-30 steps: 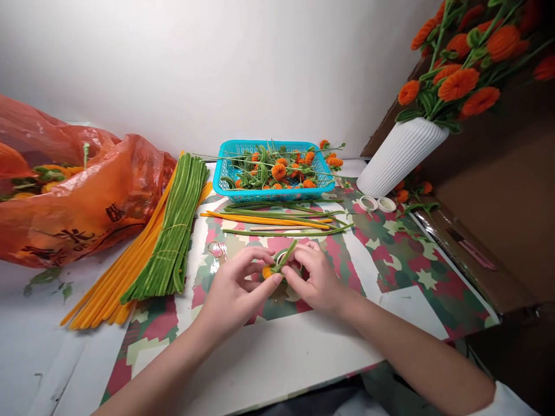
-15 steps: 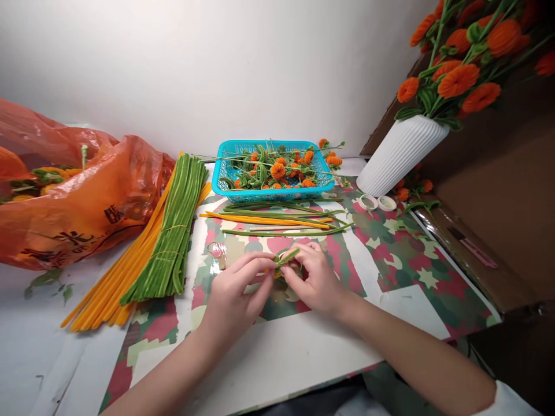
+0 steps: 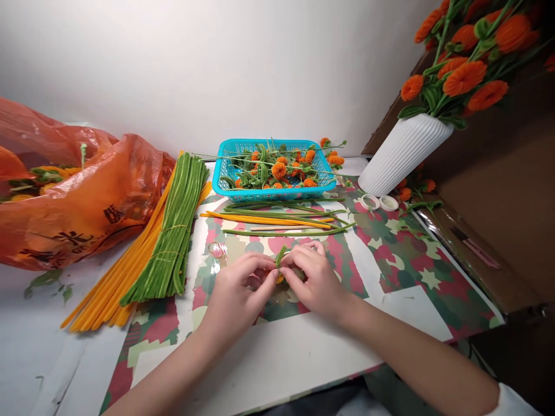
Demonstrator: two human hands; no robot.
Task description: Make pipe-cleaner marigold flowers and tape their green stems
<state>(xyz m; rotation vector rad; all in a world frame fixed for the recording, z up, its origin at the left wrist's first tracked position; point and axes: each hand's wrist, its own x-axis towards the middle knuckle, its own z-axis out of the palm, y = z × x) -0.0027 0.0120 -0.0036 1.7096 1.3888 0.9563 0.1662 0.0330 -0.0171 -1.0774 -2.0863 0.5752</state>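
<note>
Close together over the camouflage-patterned mat, my left hand and my right hand pinch a small green pipe cleaner piece between thumbs and fingertips. Its green end sticks up between the fingers. A bit of yellow-orange shows just below the fingertips, mostly covered by my hands, so its shape is unclear. Beyond the hands lie loose green pipe cleaners, orange-yellow pipe cleaners and a thin pale stick.
A blue basket holds small orange pipe cleaner flowers. To the left lie a green pipe cleaner bundle, yellow ones and an orange plastic bag. At right stand a white vase, tape rolls and a pink-handled tool.
The green piece between my fingers now points more upright, where before it slanted to the right. My fingertips have drawn closer together. The view has shifted slightly.
</note>
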